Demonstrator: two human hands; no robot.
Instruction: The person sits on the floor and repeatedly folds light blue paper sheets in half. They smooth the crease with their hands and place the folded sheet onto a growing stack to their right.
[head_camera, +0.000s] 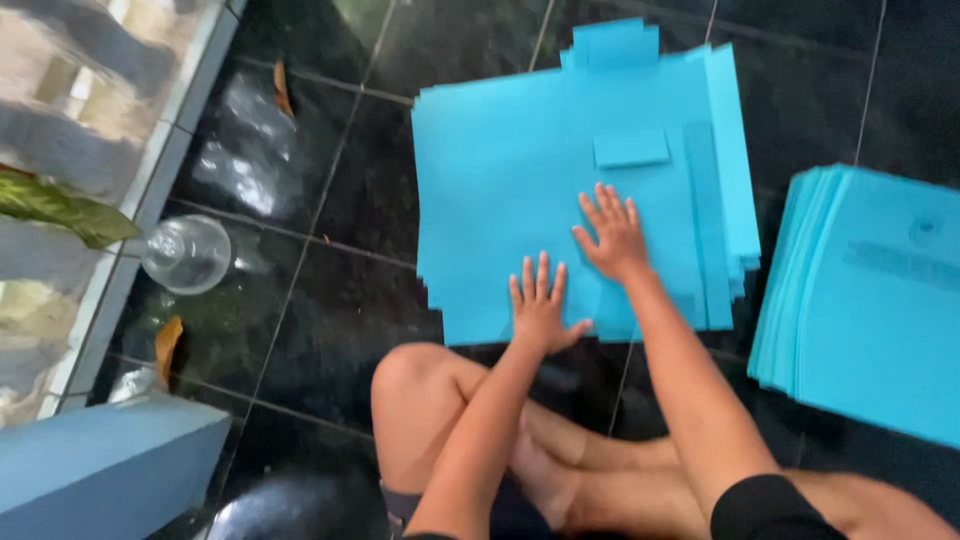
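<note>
A thick stack of light blue paper sheets lies on the black tiled floor in front of me. My left hand rests flat on its near edge, fingers spread. My right hand presses flat a little farther in, on the top sheet, palm down. Neither hand holds anything. A small blue paper rectangle lies on the stack just beyond my right hand. I sit cross-legged, with my left knee right below the stack.
A second stack of blue sheets lies to the right. A clear glass bowl-like object sits at the left by a raised white ledge. Dry leaves lie on the glossy tiles. A pale blue block is at bottom left.
</note>
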